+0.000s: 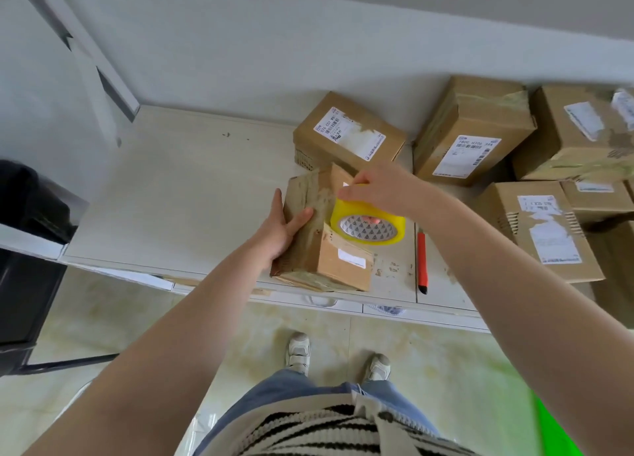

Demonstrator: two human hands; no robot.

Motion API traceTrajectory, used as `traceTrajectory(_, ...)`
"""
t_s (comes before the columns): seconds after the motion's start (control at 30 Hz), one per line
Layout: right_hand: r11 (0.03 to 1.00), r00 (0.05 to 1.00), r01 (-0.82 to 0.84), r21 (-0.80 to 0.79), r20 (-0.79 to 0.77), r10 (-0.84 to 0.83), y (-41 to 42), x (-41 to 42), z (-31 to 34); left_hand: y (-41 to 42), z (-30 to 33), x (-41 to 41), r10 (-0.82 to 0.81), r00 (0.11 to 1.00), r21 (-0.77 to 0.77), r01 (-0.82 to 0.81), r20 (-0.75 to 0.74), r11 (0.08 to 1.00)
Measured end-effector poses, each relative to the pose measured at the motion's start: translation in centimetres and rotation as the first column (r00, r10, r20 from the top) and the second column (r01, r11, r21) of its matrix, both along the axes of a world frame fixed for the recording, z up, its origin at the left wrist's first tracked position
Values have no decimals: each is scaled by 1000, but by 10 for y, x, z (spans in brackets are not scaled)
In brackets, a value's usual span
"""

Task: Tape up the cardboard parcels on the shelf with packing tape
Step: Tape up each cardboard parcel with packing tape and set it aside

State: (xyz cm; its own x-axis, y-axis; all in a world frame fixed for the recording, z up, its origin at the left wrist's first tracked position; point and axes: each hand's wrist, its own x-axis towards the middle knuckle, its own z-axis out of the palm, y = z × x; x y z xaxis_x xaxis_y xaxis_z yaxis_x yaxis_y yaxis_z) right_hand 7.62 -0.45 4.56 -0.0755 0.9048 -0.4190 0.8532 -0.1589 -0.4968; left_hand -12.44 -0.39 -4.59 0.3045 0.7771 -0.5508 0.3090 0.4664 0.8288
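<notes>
A small cardboard parcel (329,253) stands at the front edge of the pale shelf (178,201). Old tape covers its left side. My left hand (286,225) grips that left side, thumb on top. My right hand (377,189) holds a yellow roll of packing tape (368,224) against the parcel's top right, with a finger through the core. A strip of tape runs from the roll onto the parcel.
A red utility knife (422,263) lies on the shelf just right of the parcel. Several more labelled cardboard parcels (348,134) fill the back and right of the shelf. A black bin (24,266) stands at the left. My feet are on the tiled floor below.
</notes>
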Motion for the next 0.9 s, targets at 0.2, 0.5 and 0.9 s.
traceTrajectory(0.2, 999, 999, -33, 8, 43, 32, 3, -21, 1, -5, 11, 6, -61, 988, 44, 68, -145, 997)
traceTrajectory(0.5, 997, 989, -81, -3, 121, 80, -3, -3, 4, -4, 3, 2, -33, 992, 12, 35, -125, 999)
traceTrajectory(0.9, 994, 952, 102, 41, 286, -109, -19, -8, -14, 7, -18, -28, 83, 988, -131, -65, 133, 989)
